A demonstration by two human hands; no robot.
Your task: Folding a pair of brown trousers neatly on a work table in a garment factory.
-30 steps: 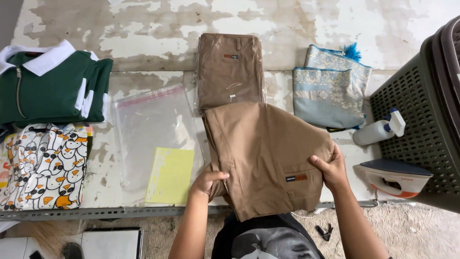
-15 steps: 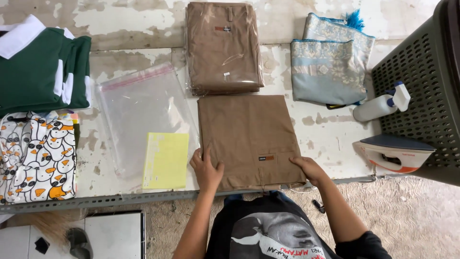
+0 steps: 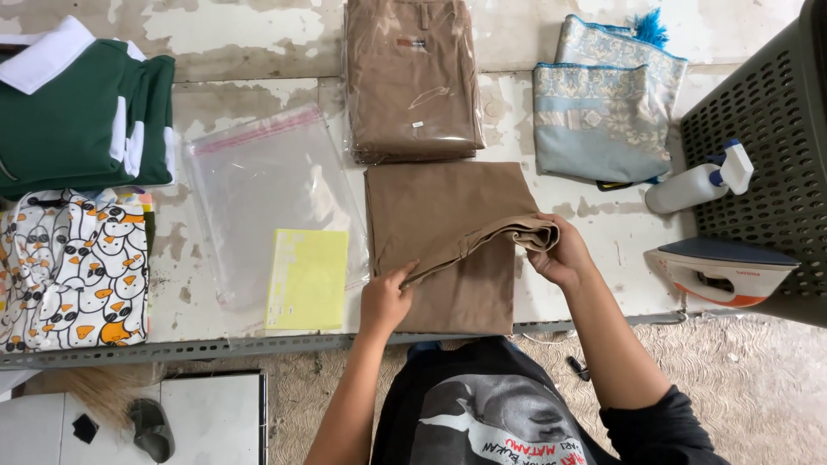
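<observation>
Worn white paint covers the worktable (image 3: 258, 86), on which a folded brown cotton garment (image 3: 448, 250) is laid at the near edge. Its thick folded end is lifted and pinched by the curled fingers of the right hand (image 3: 560, 254). The left hand (image 3: 385, 297) is pressed flat on the soft cloth, fingers together. A clear plastic bag (image 3: 258, 189) lies just beside it.

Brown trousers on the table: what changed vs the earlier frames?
The right hand has lifted the right edge of the folded brown trousers and carries it leftward over the rest; half a second ago they lay flat under both hands. The left hand still pins the lower left edge. The clear bag, yellow card, bagged trousers and iron lie unmoved.
</observation>
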